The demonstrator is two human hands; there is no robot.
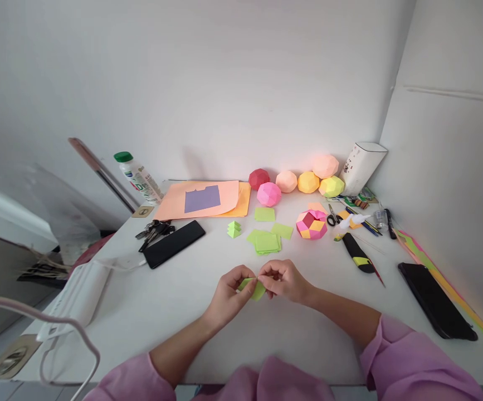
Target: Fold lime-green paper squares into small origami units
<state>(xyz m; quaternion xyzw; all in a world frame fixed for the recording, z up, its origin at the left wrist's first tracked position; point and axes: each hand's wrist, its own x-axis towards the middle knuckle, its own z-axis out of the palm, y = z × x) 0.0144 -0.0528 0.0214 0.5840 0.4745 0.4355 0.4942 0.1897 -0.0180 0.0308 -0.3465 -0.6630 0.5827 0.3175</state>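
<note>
A small piece of light green paper (258, 292) is held up just above the white table. My left hand (233, 291) pinches it from the left, thumb on top. From the right, my right hand (282, 280) grips its upper edge between thumb and fingers, the fingertips of both hands almost meeting. Beyond the hands lies a stack of green paper squares (267, 242), with loose green squares (264, 214) around it. A folded green paper piece with pointed tiers (234, 229) stands left of the stack. To the right sits a pink and yellow paper ball with openings (311, 224).
Several faceted paper balls (286, 181) line the wall beside a white container (362, 167). Orange sheets (170, 203), a bottle (138, 177), keys (155, 229), a black phone (174, 244) and a power strip (80, 295) lie left. Scissors (332, 216), a cutter (357, 253) and a black case (437, 301) lie right.
</note>
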